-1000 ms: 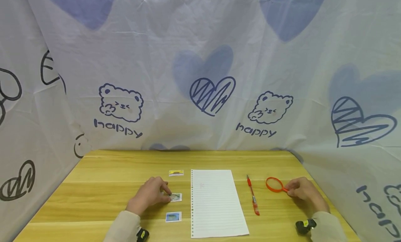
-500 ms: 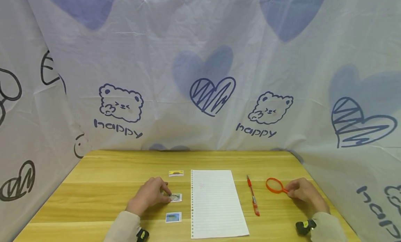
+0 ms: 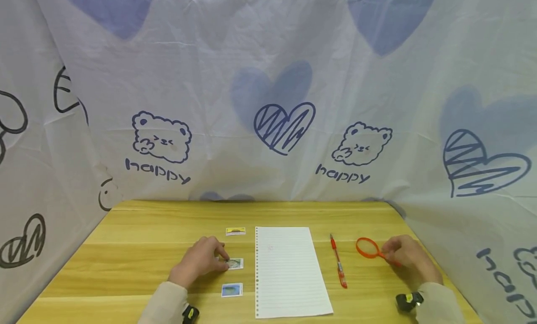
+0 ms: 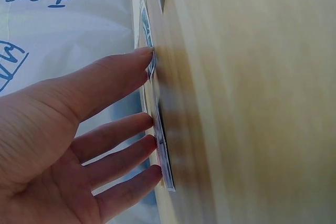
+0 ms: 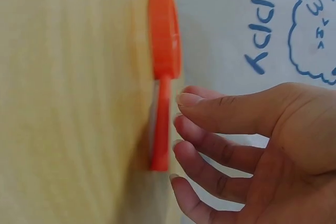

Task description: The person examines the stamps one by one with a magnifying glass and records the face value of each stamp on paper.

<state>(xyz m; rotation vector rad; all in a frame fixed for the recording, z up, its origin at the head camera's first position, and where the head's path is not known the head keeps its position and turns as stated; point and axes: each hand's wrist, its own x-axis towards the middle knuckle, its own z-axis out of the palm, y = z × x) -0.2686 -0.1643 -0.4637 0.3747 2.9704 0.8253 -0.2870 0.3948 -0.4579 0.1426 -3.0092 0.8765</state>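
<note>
My left hand (image 3: 201,258) rests on the table, thumb and a fingertip at the left edge of a greenish-grey stamp (image 3: 237,263). In the left wrist view the fingers are lightly bent and spread, and the thumb lies at that stamp (image 4: 147,30). A yellow stamp (image 3: 236,231) lies beyond it, a blue one (image 3: 232,290) nearer. A red magnifying glass (image 3: 380,254) lies at the right. Beside its handle (image 5: 163,124), my right hand (image 3: 406,255) is loosely curled, its fingertips apart from the handle in the right wrist view.
Between the hands lies a lined, hole-punched sheet (image 3: 289,272) with a small faint red mark near its upper left. A red pen (image 3: 339,263) is to its right, tip away from me. A white printed curtain (image 3: 226,165) encloses the wooden table (image 3: 138,249).
My right hand has let go of the magnifying glass's handle and drawn slightly off it; more of the handle shows. The left hand and the stamps have stayed put.
</note>
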